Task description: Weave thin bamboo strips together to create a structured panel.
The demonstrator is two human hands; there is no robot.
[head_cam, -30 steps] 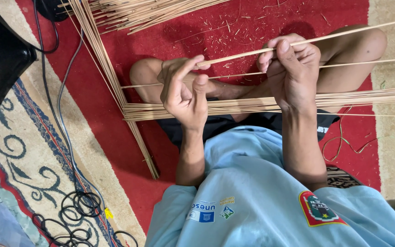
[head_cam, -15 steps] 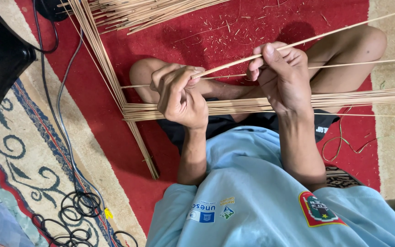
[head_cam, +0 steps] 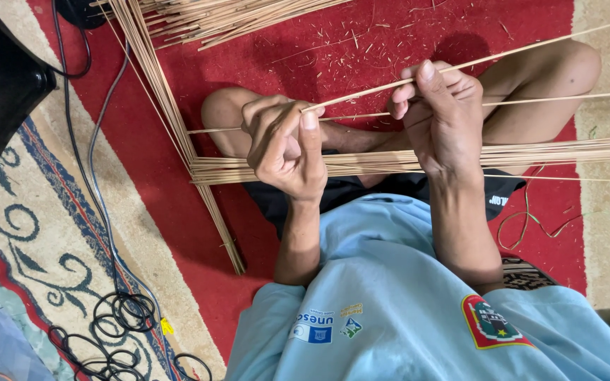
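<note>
The red carpet [head_cam: 390, 42] fills most of your view, littered with fine splinters, with the patterned rug edge [head_cam: 30, 233] running off toward 8 o'clock. Across your lap lies the flat bundle of sticks [head_cam: 552, 152], reaching out to 3 o'clock, and a second sheaf [head_cam: 171, 120] angles from 12 down toward 6. Black cables [head_cam: 118, 314] coil at 7 o'clock (well apart from your legs).

Your right hand [head_cam: 443, 116] is closed narrowly, fingertips pinching the thin stick [head_cam: 524, 53], which rises toward 2 o'clock. Your left hand [head_cam: 287, 144] is curled too, thumb and forefinger nipping the same stick at its near end.

The risk, as I judge it: the stick is slender and held near one end only, so a hard bend between your hands could snap it, or a splinter could catch a fingertip. A knee shift could also scatter the lap bundle.
</note>
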